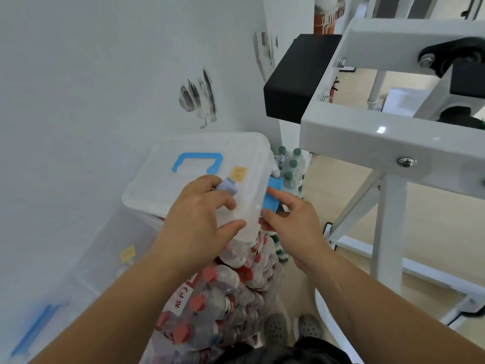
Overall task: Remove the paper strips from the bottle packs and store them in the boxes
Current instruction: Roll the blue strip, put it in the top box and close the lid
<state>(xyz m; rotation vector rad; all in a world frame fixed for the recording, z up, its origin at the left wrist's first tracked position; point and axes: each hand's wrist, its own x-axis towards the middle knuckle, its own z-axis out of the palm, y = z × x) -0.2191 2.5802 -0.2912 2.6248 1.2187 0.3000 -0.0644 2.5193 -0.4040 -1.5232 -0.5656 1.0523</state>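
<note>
A clear plastic storage box with a blue lid handle sits on top of shrink-wrapped packs of red-capped bottles. My left hand rests on the lid's near corner and holds a small bluish-grey rolled strip between fingers and thumb. My right hand pinches the box's blue side latch, which sticks outward. A paper label with red characters shows on the nearest pack.
A second clear box with a blue latch stands low at the left against the white wall. Green-capped bottles stand behind the box. A white metal frame with a black block crowds the right. My feet are below.
</note>
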